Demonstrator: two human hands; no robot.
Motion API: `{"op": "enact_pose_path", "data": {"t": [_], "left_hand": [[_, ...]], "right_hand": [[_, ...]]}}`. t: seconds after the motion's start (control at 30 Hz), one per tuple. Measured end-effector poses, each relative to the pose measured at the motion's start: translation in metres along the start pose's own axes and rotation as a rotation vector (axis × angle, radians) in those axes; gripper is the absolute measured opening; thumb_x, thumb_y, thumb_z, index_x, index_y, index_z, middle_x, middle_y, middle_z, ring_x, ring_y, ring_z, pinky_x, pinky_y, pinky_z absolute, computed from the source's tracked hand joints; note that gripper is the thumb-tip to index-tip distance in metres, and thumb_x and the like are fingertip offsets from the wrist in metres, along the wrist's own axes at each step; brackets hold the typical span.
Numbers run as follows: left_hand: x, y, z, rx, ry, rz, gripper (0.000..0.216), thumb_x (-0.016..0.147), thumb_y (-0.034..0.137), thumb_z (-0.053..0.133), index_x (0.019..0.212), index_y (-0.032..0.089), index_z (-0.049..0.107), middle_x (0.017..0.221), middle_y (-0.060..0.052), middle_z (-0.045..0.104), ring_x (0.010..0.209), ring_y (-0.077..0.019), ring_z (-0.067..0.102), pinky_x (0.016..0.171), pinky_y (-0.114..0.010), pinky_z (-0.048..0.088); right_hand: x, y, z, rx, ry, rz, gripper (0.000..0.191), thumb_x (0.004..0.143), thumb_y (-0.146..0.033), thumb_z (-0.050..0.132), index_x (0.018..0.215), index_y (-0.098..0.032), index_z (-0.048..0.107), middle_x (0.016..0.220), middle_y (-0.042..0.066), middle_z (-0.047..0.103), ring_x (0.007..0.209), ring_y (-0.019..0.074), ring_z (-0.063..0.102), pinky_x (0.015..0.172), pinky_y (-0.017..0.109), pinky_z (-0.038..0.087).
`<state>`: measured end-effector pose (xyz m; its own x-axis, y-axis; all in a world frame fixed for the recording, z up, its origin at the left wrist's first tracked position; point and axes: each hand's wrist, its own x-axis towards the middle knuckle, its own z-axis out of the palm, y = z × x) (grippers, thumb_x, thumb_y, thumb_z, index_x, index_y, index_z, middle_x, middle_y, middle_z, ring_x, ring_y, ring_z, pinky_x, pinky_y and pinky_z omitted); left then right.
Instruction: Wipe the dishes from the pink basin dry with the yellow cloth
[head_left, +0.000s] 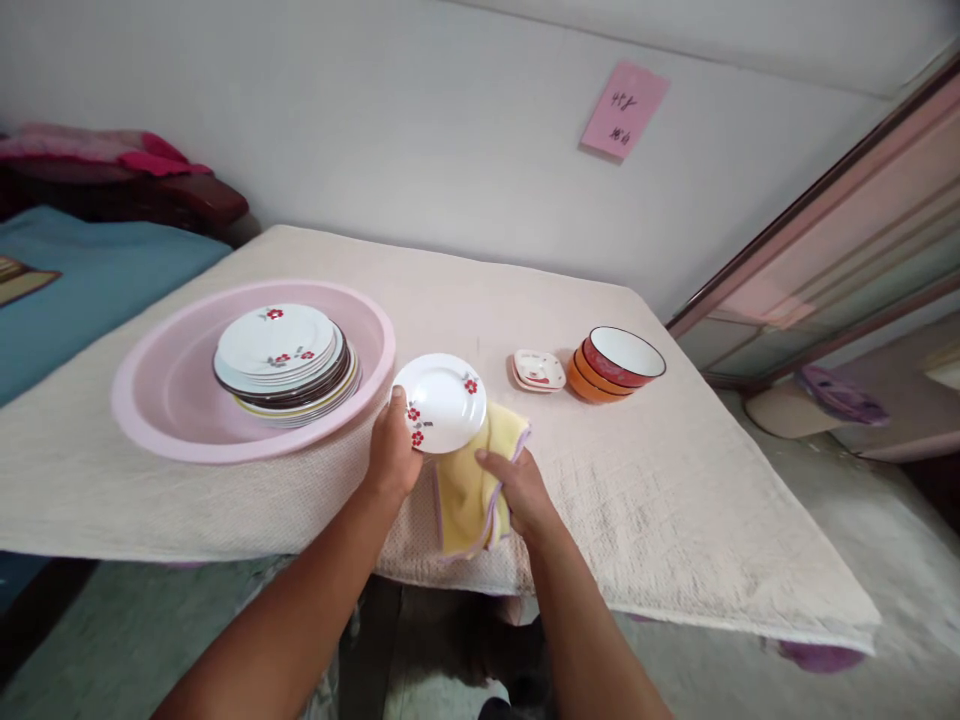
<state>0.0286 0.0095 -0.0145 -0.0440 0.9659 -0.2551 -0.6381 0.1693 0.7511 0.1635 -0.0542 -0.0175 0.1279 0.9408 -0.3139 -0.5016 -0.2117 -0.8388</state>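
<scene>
A white plate with red flowers is tilted up over the front of the table, its left edge gripped by my left hand. My right hand is closed on a yellow cloth with a purple border. The cloth's upper part meets the plate's lower right edge; whether it wraps behind the plate is hidden. To the left, a pink basin holds a stack of plates, topped by white ones with the same red flowers.
Small square dishes and a stack of red and orange bowls stand on the right of the cloth-covered table. A wall rises behind it, with a pink note. A bin stands on the floor at right.
</scene>
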Motion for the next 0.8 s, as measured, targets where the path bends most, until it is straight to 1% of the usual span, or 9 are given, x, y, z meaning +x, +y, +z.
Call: {"op": "enact_pose_path", "data": {"t": [0.07, 0.13, 0.23, 0.33, 0.43, 0.57, 0.63, 0.7, 0.8], "left_hand": [[0.003, 0.002, 0.000, -0.012, 0.010, 0.052, 0.038, 0.084, 0.046, 0.053, 0.106, 0.016, 0.062, 0.103, -0.009, 0.069, 0.099, -0.0205, 0.064, 0.086, -0.032, 0.049], [0.002, 0.004, 0.001, 0.004, -0.009, 0.063, 0.038, 0.084, 0.046, 0.052, 0.104, 0.016, 0.062, 0.103, -0.009, 0.069, 0.099, -0.0206, 0.063, 0.086, -0.031, 0.048], [-0.003, 0.006, 0.002, 0.087, -0.038, 0.069, 0.039, 0.084, 0.049, 0.050, 0.100, 0.015, 0.061, 0.099, -0.009, 0.069, 0.096, -0.0209, 0.063, 0.083, -0.031, 0.048], [-0.013, 0.005, 0.006, 0.163, -0.121, 0.074, 0.037, 0.083, 0.049, 0.051, 0.095, 0.016, 0.063, 0.094, -0.008, 0.069, 0.094, -0.0213, 0.062, 0.079, -0.030, 0.048], [-0.026, 0.001, 0.012, 0.262, -0.215, 0.100, 0.032, 0.080, 0.047, 0.056, 0.090, 0.018, 0.065, 0.090, -0.006, 0.068, 0.092, -0.0217, 0.061, 0.079, -0.029, 0.046], [-0.038, -0.007, 0.014, 0.408, -0.301, 0.148, 0.026, 0.079, 0.040, 0.060, 0.095, 0.019, 0.066, 0.093, -0.006, 0.066, 0.094, -0.0213, 0.058, 0.082, -0.028, 0.043], [-0.038, -0.008, 0.011, 0.406, -0.291, 0.138, 0.023, 0.082, 0.039, 0.056, 0.089, 0.019, 0.065, 0.084, -0.005, 0.065, 0.084, -0.0200, 0.057, 0.075, -0.027, 0.044], [-0.034, -0.005, 0.006, 0.375, -0.260, 0.134, 0.023, 0.083, 0.039, 0.053, 0.079, 0.019, 0.063, 0.075, -0.003, 0.061, 0.074, -0.0186, 0.055, 0.068, -0.028, 0.044], [-0.025, 0.003, 0.001, 0.346, -0.128, 0.124, 0.026, 0.082, 0.040, 0.054, 0.071, 0.017, 0.061, 0.068, -0.003, 0.059, 0.071, -0.0179, 0.054, 0.067, -0.027, 0.045]], "right_hand": [[-0.002, -0.005, 0.002, -0.005, 0.027, 0.020, 0.034, 0.058, -0.023, 0.075, 0.091, -0.016, 0.068, 0.086, 0.006, 0.074, 0.077, 0.0260, 0.069, 0.072, 0.038, 0.056], [-0.001, -0.010, -0.001, 0.034, 0.124, -0.017, 0.032, 0.058, -0.023, 0.075, 0.088, -0.016, 0.067, 0.081, 0.006, 0.074, 0.071, 0.0253, 0.069, 0.069, 0.038, 0.057], [0.007, -0.012, -0.012, 0.128, 0.262, -0.151, 0.037, 0.061, -0.023, 0.072, 0.096, -0.016, 0.065, 0.086, 0.005, 0.074, 0.077, 0.0249, 0.069, 0.072, 0.039, 0.057], [0.014, -0.007, -0.018, 0.159, 0.271, -0.261, 0.043, 0.066, -0.023, 0.069, 0.108, -0.017, 0.061, 0.092, 0.004, 0.072, 0.086, 0.0236, 0.068, 0.079, 0.039, 0.055], [0.017, 0.002, -0.015, 0.100, 0.208, -0.268, 0.039, 0.070, -0.026, 0.067, 0.107, -0.017, 0.062, 0.090, 0.004, 0.072, 0.082, 0.0226, 0.067, 0.076, 0.037, 0.054], [0.016, 0.012, -0.003, -0.127, 0.171, -0.309, 0.031, 0.067, -0.025, 0.068, 0.097, -0.016, 0.065, 0.081, 0.002, 0.070, 0.072, 0.0198, 0.064, 0.067, 0.032, 0.053], [0.012, 0.016, 0.004, -0.272, 0.094, -0.336, 0.028, 0.067, -0.024, 0.068, 0.095, -0.018, 0.066, 0.082, 0.000, 0.070, 0.075, 0.0195, 0.063, 0.070, 0.032, 0.052], [0.005, 0.017, 0.011, -0.417, -0.059, -0.369, 0.028, 0.071, -0.023, 0.064, 0.099, -0.020, 0.067, 0.090, 0.001, 0.070, 0.083, 0.0203, 0.062, 0.077, 0.033, 0.050], [-0.007, 0.012, 0.019, -0.662, -0.264, -0.458, 0.028, 0.075, -0.019, 0.059, 0.101, -0.024, 0.067, 0.099, 0.001, 0.068, 0.088, 0.0205, 0.060, 0.082, 0.034, 0.046]]}}
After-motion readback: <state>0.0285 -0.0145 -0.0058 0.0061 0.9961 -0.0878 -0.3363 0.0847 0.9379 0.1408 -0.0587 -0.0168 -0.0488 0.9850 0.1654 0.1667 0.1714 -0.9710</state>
